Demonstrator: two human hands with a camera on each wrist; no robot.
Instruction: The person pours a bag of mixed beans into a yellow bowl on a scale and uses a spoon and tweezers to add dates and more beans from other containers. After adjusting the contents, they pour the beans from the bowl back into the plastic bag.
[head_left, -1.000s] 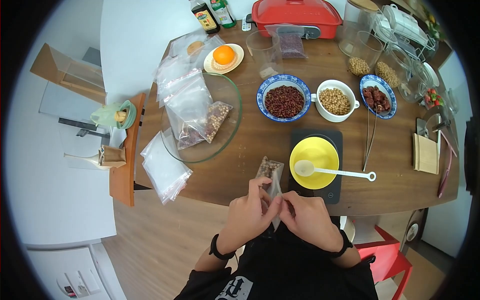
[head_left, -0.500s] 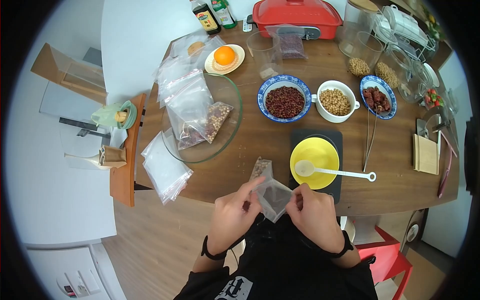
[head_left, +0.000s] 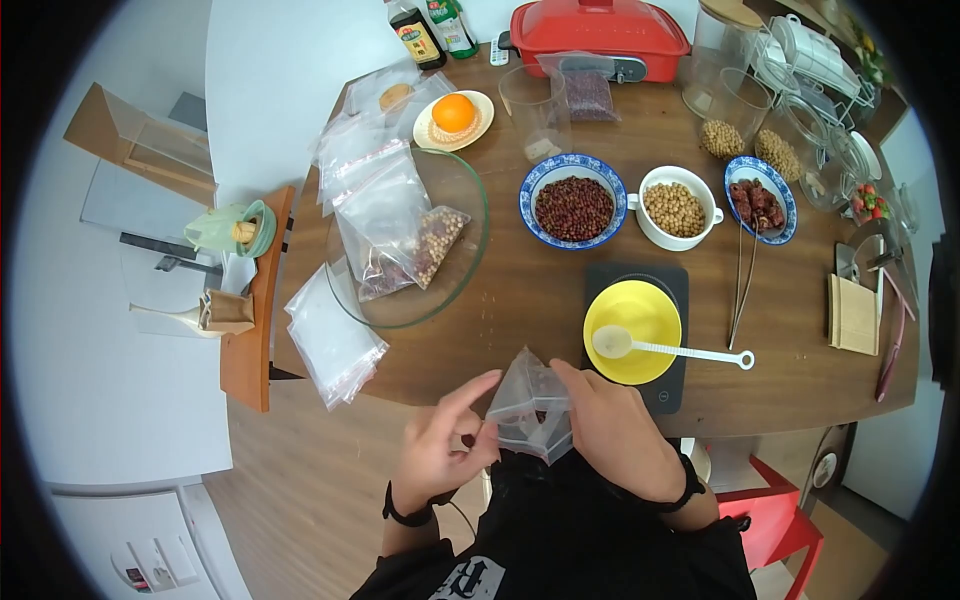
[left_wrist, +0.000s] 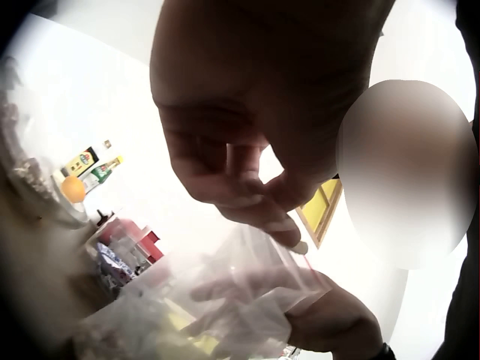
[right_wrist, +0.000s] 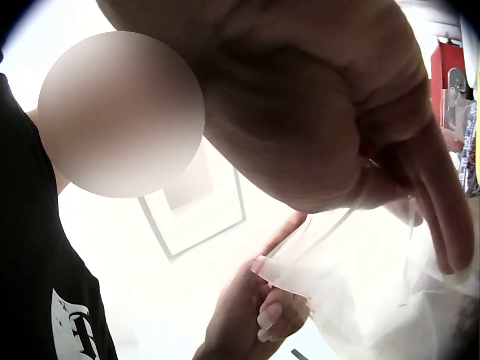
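1. Left of the yellow bowl [head_left: 640, 312] and nearer the body, we find the clear plastic bag [head_left: 525, 395], its mouth partly spread; we cannot identify the dark matter within.
2. Farther left of the bowl, the left hand [head_left: 440, 450] has thumb and forefinger wide apart, tips at the bag's edge. Just beside the bowl, the right hand [head_left: 620, 430] pinches the bag.
3. We judge the step in hand to be spreading the mouth. The next move calls for a firm right-hand hold while the left fingers widen it; thin film may fold back.
4. Across the bowl lies the white spoon [head_left: 690, 351]; beneath it, the black scale [head_left: 674, 383] bears one round symbol.
5. Well beyond the bowl, leftward, stand the dark bottle [head_left: 415, 35] with its yellow label and the green bottle [head_left: 452, 28]; we cannot read either.
6. Nearer than the bowl, the shirt print [head_left: 470, 578] is ornate, cut off and unread. We confirm no brand.
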